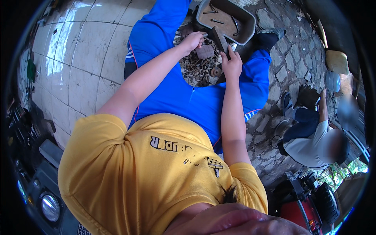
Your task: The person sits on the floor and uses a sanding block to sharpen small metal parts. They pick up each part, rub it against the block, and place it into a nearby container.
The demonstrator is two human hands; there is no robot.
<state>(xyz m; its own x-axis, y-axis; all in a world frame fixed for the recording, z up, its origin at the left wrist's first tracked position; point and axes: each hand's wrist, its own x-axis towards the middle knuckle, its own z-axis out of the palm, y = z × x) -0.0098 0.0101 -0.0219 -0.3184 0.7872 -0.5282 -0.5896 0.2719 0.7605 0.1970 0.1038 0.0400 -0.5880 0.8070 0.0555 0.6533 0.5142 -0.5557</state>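
My left hand (192, 42) is closed, fingers pinched around a small greyish metal piece (205, 35) whose kind I cannot make out. Facing it, my right hand (232, 62) grips the lower end of a long, flat dark bar (220, 39), which tilts up toward the tray. Between my legs lies a heap of small rusty metal parts (196, 69). On that heap rest a mauve-brown block or folded cloth (205, 51) and a round washer-like disc (216, 71). Beyond my hands stands a grey tray (250, 24), with several bolts or rods (217, 21) lying inside.
Pale floor tiles (86, 51) stretch along the left, and rough stone paving (288, 58) along the right. Another person (309, 143) sits low at the right. A yellow jerrycan (337, 62) stands behind them. A vehicle front with a round headlight (50, 207) is at the lower left.
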